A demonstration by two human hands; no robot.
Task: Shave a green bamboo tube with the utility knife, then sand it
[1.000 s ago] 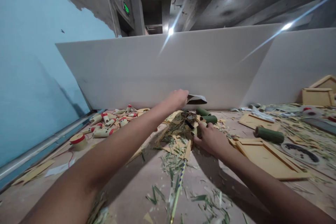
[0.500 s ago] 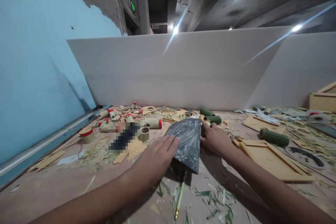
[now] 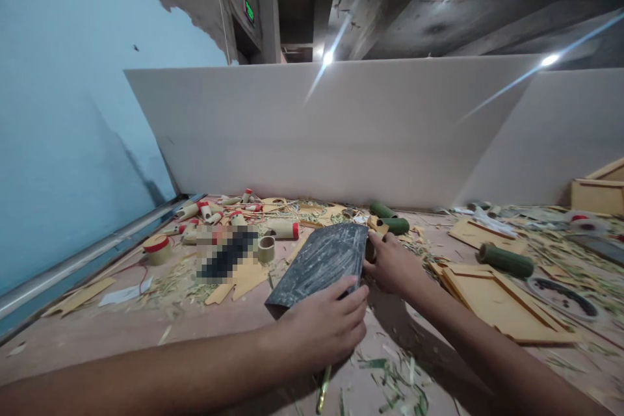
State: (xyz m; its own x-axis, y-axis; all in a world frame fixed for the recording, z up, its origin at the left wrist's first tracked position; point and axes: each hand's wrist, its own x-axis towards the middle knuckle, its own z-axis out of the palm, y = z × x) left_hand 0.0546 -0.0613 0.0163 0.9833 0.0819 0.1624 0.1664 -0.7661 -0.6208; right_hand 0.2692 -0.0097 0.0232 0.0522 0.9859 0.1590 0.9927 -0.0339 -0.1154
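Observation:
A dark grey sheet of sandpaper, scuffed with whitish dust, is bent and held above the table. My left hand grips its near right edge, fingers curled over it. Just past the sheet's right edge, my right hand is closed round a short bamboo tube; most of the tube is hidden by the fingers and the sandpaper. Below my left hand lies a thin stick with a gold-coloured end, partly covered by the hand.
Red-capped bamboo tubes and a bamboo ring lie at left. Green bamboo pieces and shallow wooden frames are at right. Shavings litter the table. A white panel stands behind.
My left hand has moved right and nearer, from the sheet's left side to its near right edge. The sandpaper has swung so its near end points left. My right hand stays almost in place.

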